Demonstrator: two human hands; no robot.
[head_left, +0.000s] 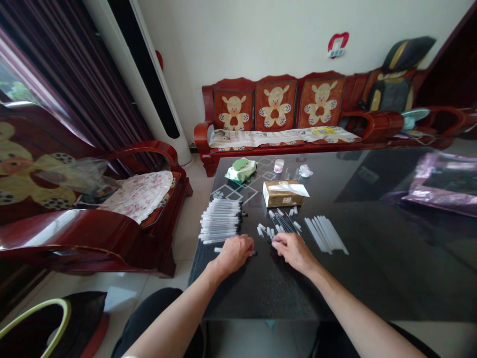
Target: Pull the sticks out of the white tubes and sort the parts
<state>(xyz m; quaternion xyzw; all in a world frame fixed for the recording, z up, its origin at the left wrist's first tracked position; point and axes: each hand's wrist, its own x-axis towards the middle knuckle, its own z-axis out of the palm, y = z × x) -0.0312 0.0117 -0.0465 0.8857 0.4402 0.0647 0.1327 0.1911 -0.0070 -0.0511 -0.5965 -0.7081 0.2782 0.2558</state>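
Note:
My left hand point(235, 252) is closed over a pen point(217, 250) low at the table's front; its pale end sticks out on the left and a dark tip on the right. Pinched fingers of my right hand point(292, 249) are down by several loose pen caps point(261, 228); what they grip is too small to make out. Just beyond that hand lie thin dark pen refills point(283, 222). A row of white pens point(221, 222) with black ends is stacked left of them. To the right, several translucent pen barrels point(325, 234) lie side by side.
On the dark glossy table point(372, 278) stand an open cardboard box point(285, 199), a green wipes pack point(241, 171), a small white cup point(278, 166) and crumpled tissue point(305, 171). Purple plastic packaging point(443, 186) lies far right. A wooden armchair point(85, 233) is at the left.

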